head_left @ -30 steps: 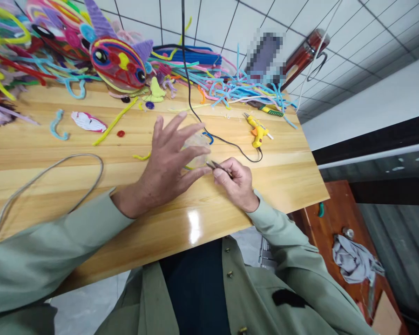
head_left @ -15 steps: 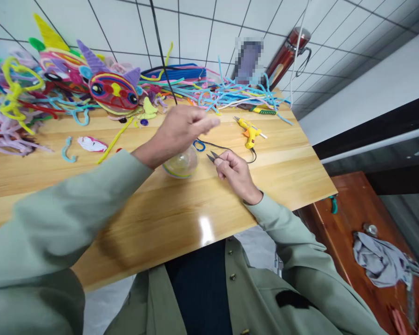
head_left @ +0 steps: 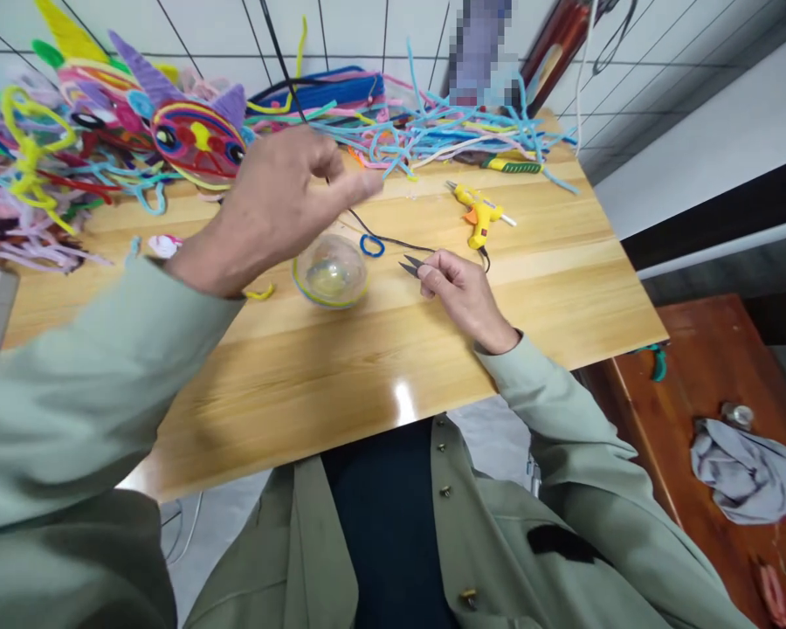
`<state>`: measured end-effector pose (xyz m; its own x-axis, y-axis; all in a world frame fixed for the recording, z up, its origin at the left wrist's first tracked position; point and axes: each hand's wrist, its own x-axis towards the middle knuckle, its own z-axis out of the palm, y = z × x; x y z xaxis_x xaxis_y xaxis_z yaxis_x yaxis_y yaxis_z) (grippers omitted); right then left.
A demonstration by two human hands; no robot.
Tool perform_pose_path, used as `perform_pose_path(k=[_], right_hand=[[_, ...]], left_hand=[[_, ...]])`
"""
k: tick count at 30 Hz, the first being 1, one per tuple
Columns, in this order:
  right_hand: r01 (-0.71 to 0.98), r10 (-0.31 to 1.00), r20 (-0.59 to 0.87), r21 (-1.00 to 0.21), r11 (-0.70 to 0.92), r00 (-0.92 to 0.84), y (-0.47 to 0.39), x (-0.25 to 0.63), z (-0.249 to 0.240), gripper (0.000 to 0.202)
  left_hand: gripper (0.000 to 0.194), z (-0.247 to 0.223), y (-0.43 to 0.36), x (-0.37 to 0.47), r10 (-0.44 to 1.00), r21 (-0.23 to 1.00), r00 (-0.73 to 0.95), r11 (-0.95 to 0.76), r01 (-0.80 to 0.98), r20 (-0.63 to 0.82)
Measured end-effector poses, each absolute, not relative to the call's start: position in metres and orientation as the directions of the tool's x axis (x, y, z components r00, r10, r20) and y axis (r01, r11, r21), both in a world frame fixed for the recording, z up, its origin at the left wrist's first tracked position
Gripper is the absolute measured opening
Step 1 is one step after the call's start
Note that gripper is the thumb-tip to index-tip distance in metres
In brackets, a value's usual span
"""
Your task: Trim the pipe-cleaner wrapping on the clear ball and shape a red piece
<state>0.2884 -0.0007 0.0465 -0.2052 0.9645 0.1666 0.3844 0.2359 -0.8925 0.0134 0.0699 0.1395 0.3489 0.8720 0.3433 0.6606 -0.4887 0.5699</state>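
My left hand point(head_left: 285, 196) is raised over the table, in front of the pipe cleaner pile. Its thumb stands out from the bent fingers, and nothing shows between them; the other fingers are partly hidden. My right hand point(head_left: 462, 286) is closed around small scissors, whose dark pointed blades point(head_left: 410, 265) stick out to the left, slightly apart. Between the hands, a clear plastic dome point(head_left: 331, 271) with a yellow and blue rim rests on the table. A small blue ring point(head_left: 372, 245) lies beside it. Beyond my right hand lies a yellow glue gun point(head_left: 479, 214).
Pipe cleaners point(head_left: 432, 135) are heaped along the tiled wall. A colourful horned mask-like figure point(head_left: 200, 144) stands at the left. A thin black cord point(head_left: 279, 52) hangs behind my left hand. A green-and-yellow handled tool point(head_left: 511, 165) lies at the back, near a red flask point(head_left: 554, 52).
My left hand has moved left and towards me, uncovering the dome. The right hand still holds the scissors. The view has shifted, so the wall items sit higher.
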Motion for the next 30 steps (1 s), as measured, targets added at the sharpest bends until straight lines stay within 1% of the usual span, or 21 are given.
perform_pose_path(k=[1, 2, 3, 5, 6, 7, 9, 11, 12, 13, 15, 17, 18, 20, 21, 23, 24, 26, 27, 28, 30], right_hand=[[0.496, 0.961, 0.177, -0.828, 0.261, -0.211, 0.002, 0.293, 0.043, 0.037], [0.601, 0.958, 0.183, -0.748, 0.283, -0.223, 0.005, 0.297, 0.04, 0.031], [0.691, 0.954, 0.187, -0.659, 0.299, -0.235, 0.007, 0.299, 0.037, 0.026], [0.809, 0.945, 0.2, -0.49, 0.326, -0.259, 0.005, 0.298, 0.031, 0.018], [0.834, 0.934, 0.215, -0.425, 0.352, -0.285, 0.001, 0.295, 0.029, 0.019], [0.835, 0.915, 0.229, -0.38, 0.398, -0.332, -0.004, 0.29, 0.026, 0.024], [0.762, 0.841, 0.228, -0.357, 0.541, -0.491, -0.017, 0.277, 0.02, 0.045], [0.627, 0.724, 0.137, -0.409, 0.663, -0.677, -0.024, 0.266, 0.017, 0.062], [0.596, 0.696, 0.095, -0.443, 0.67, -0.712, -0.024, 0.263, 0.019, 0.067], [0.606, 0.715, 0.096, -0.461, 0.649, -0.692, -0.022, 0.261, 0.023, 0.07], [0.65, 0.811, 0.201, -0.508, 0.566, -0.549, -0.013, 0.261, 0.039, 0.068], [0.596, 0.862, 0.259, -0.634, 0.493, -0.436, -0.006, 0.259, 0.058, 0.068], [0.543, 0.878, 0.237, -0.71, 0.449, -0.416, -0.004, 0.256, 0.066, 0.07], [0.431, 0.902, 0.131, -0.844, 0.319, -0.411, -0.003, 0.245, 0.074, 0.082], [0.388, 0.905, 0.069, -0.888, 0.247, -0.419, -0.002, 0.238, 0.073, 0.09], [0.337, 0.902, -0.017, -0.931, 0.144, -0.432, 0.001, 0.224, 0.067, 0.103], [0.327, 0.899, -0.034, -0.937, 0.123, -0.437, 0.003, 0.219, 0.062, 0.107], [0.31, 0.891, -0.027, -0.942, 0.129, -0.453, 0.011, 0.214, 0.054, 0.112], [0.3, 0.881, -0.016, -0.943, 0.144, -0.473, 0.015, 0.214, 0.052, 0.114], [0.294, 0.866, -0.007, -0.942, 0.162, -0.5, 0.02, 0.215, 0.051, 0.115], [0.301, 0.83, 0.005, -0.931, 0.207, -0.557, 0.026, 0.218, 0.051, 0.115]], left_hand=[[0.043, 0.129, 0.062, 0.005, 0.855, 0.518, 0.368, -0.516, 0.682, 0.367], [0.062, 0.115, 0.055, -0.003, 0.857, 0.509, 0.39, -0.514, 0.691, 0.337], [0.076, 0.099, 0.048, -0.011, 0.866, 0.526, 0.397, -0.5, 0.688, 0.303], [0.088, 0.071, 0.038, -0.023, 0.888, 0.583, 0.405, -0.451, 0.676, 0.217], [0.091, 0.061, 0.035, -0.029, 0.898, 0.61, 0.392, -0.428, 0.667, 0.201], [0.093, 0.054, 0.031, -0.034, 0.902, 0.627, 0.369, -0.423, 0.654, 0.224], [0.095, 0.05, 0.026, -0.044, 0.905, 0.653, 0.294, -0.425, 0.627, 0.308], [0.1, 0.052, 0.021, -0.052, 0.897, 0.673, 0.216, -0.433, 0.6, 0.385], [0.103, 0.053, 0.018, -0.055, 0.891, 0.682, 0.184, -0.438, 0.586, 0.414], [0.107, 0.053, 0.015, -0.056, 0.884, 0.689, 0.161, -0.446, 0.571, 0.439], [0.11, 0.047, 0.009, -0.054, 0.859, 0.684, 0.143, -0.482, 0.548, 0.491], [0.117, 0.036, 0.004, -0.045, 0.806, 0.624, 0.175, -0.557, 0.547, 0.566], [0.118, 0.03, 0.002, -0.04, 0.771, 0.589, 0.214, -0.606, 0.535, 0.6], [0.118, 0.019, 0.0, -0.029, 0.71, 0.536, 0.277, -0.682, 0.497, 0.647], [0.117, 0.014, 0.0, -0.025, 0.69, 0.523, 0.297, -0.706, 0.478, 0.66], [0.121, 0.007, -0.001, -0.023, 0.667, 0.518, 0.319, -0.733, 0.441, 0.673], [0.125, 0.004, -0.001, -0.024, 0.669, 0.531, 0.322, -0.735, 0.422, 0.67], [0.13, 0.001, -0.002, -0.03, 0.718, 0.613, 0.301, -0.694, 0.377, 0.628], [0.126, 0.0, -0.002, -0.033, 0.764, 0.678, 0.284, -0.645, 0.352, 0.58], [0.117, 0.0, -0.003, -0.036, 0.814, 0.744, 0.27, -0.58, 0.332, 0.514], [0.095, 0.002, -0.005, -0.04, 0.889, 0.835, 0.253, -0.45, 0.317, 0.383]])
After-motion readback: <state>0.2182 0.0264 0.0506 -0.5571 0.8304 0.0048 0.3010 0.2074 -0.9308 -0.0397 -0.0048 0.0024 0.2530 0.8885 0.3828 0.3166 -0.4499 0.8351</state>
